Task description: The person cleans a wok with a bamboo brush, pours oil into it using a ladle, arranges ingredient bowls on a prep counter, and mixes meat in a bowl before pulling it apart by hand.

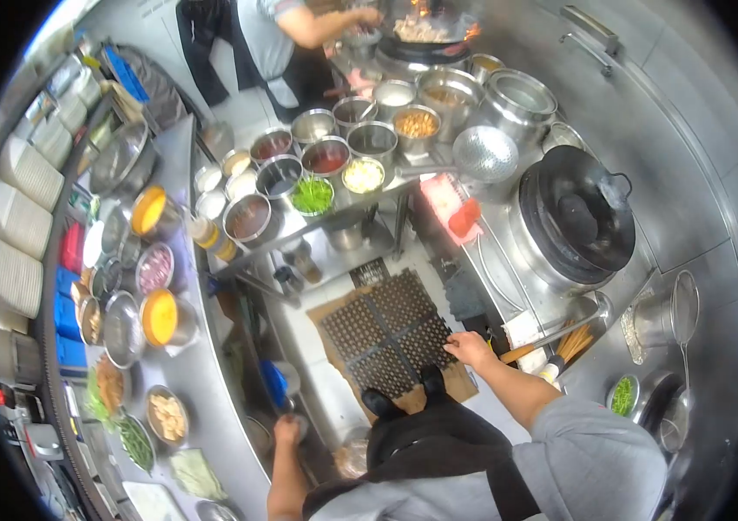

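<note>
My right hand is at the front edge of the stove, fingers curled inward. What they hold, if anything, I cannot make out. Close by lies a wooden-handled ladle, and beyond it a black wok sits on a burner. Down beside the left counter's edge, my left hand is closed; a small pale round thing borders its fingers, too unclear to name. A blue container is just past that hand.
A perforated black mat lies underfoot. Steel pots and sauces fill the table ahead, including chopped greens. The left counter carries several ingredient bowls. A co-worker stands at a flaming wok.
</note>
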Motion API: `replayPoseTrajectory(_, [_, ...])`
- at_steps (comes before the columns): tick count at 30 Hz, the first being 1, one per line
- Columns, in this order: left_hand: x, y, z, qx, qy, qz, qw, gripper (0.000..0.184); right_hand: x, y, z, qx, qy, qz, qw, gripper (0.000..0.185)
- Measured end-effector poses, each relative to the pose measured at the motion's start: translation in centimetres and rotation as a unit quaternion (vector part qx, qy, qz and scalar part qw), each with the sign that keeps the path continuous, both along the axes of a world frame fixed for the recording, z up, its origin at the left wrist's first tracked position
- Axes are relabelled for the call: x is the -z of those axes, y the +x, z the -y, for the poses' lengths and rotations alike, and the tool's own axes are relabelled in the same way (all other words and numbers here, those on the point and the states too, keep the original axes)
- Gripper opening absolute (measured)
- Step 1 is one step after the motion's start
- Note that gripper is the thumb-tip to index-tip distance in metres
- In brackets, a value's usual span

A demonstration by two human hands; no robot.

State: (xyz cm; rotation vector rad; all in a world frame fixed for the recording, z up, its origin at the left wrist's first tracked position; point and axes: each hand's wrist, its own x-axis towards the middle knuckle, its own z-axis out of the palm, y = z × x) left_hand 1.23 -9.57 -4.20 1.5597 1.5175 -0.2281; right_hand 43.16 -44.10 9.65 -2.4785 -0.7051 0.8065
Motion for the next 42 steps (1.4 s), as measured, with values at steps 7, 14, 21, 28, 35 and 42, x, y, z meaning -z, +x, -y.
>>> replayPoseTrajectory(7, [-6.7,9.5,-5.8,0.036,0.035,0.144,0.988,0.029,-4.6,-1.5,4.9,0.055,0.082,0.065,0.993,0.033])
replayPoseTrajectory(14, [-12.5,24.2,2.0,0.183,-0.061,0.154,0.969,0.038,-8.3,-0.9,8.3,0.152,0.169,0.043,0.973,0.031])
replayPoseTrajectory(21, [-14.3,30.8,2.6,0.31,0.094,0.109,0.94,0.036,-8.8,6.9,8.7,0.264,0.277,0.049,0.923,0.027])
replayPoseTrajectory(28, [-18.8,43.5,4.2,0.417,0.162,0.246,0.86,0.028,-12.3,12.7,6.7,0.314,0.329,-0.001,0.891,0.029])
replayPoseTrajectory(35, [-24.4,71.2,8.6,0.5,0.079,0.402,0.764,0.029,-13.2,20.5,1.2,0.314,0.33,0.055,0.889,0.025])
replayPoseTrajectory(42, [-24.2,102.8,16.1,0.618,0.231,0.453,0.599,0.027,-13.3,29.2,0.0,0.433,0.225,0.064,0.871,0.024])
